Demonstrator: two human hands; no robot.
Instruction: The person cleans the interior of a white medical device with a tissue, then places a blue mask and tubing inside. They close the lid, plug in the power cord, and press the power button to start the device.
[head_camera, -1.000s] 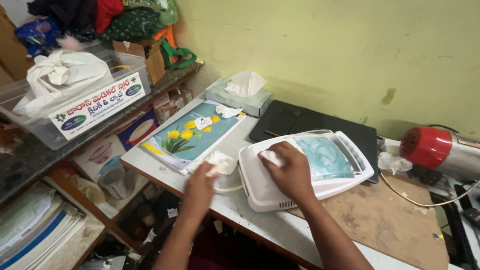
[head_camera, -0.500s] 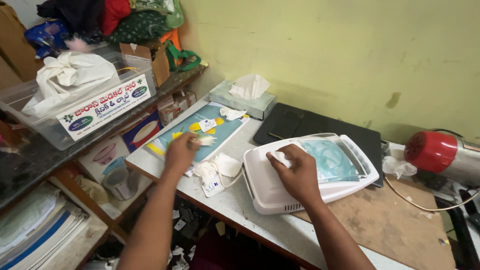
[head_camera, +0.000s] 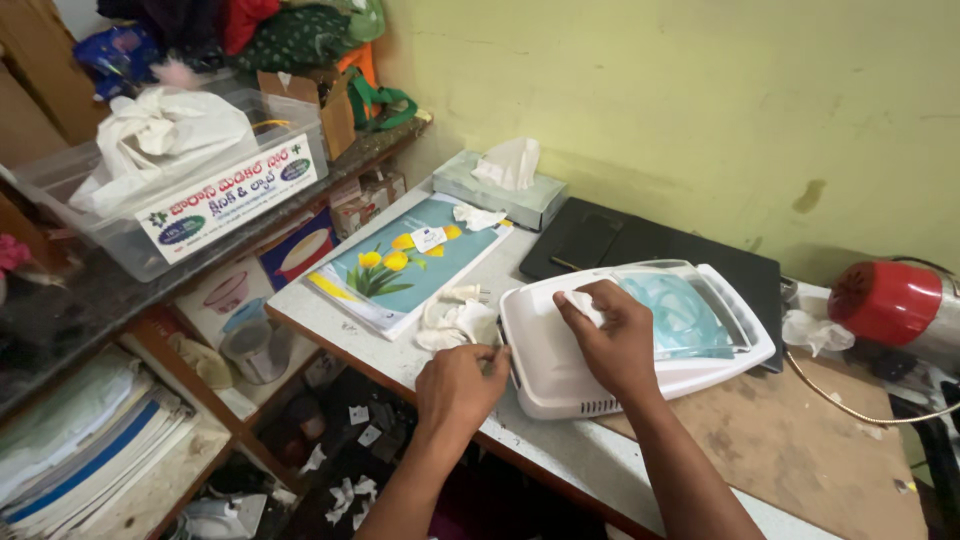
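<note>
1. White plastic device (head_camera: 600, 370) with a clear lid lies flat on the table (head_camera: 560, 455), near the front edge.
2. Right hand (head_camera: 610, 335) presses a small white wipe (head_camera: 583, 303) onto its top, fingers curled.
3. Left hand (head_camera: 460, 385) pinches closed at the device's left edge.
4. Crumpled white tissues (head_camera: 455, 320) lie just left; a flower-print booklet (head_camera: 410, 262) and tissue box (head_camera: 500, 185) beyond.

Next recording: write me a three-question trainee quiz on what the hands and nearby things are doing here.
1. True or false: the right hand presses a white wipe on the white device.
2. The left hand is at the device's: A) left edge B) far right corner C) clear cover
3. What stands behind the flower-printed booklet, against the wall?

Key: 1 true; 2 A; 3 a tissue box.
</note>
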